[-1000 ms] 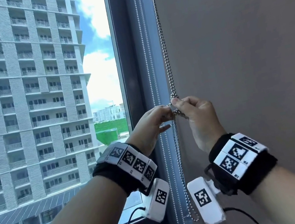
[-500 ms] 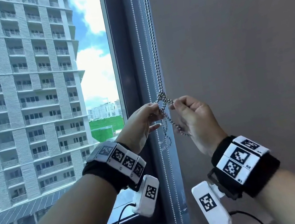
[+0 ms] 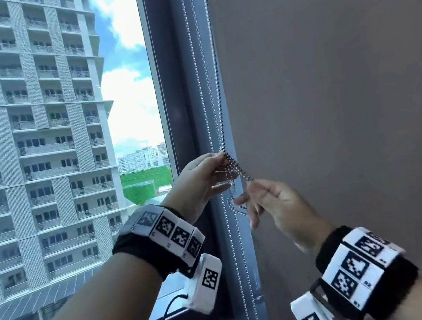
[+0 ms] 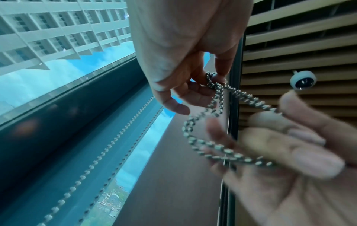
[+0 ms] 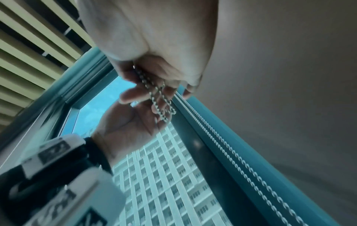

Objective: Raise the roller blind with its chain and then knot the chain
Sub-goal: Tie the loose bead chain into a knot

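Since a second ago our right hand [image 3: 281,204] has dropped below and away from our left hand [image 3: 201,178], drawing a stretch of bead chain [image 3: 217,89] out between them. Left to right: our left fingers pinch the knotted crossing [image 4: 212,83] beside the window frame [image 3: 171,82]; our right fingers, loosely spread, pinch the loop against the wall [image 3: 344,81].

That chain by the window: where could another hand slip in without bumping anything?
Free: the wall right of the chain, above both hands. Crowded: around the knot, pinched by the left hand, with the right hand just below.
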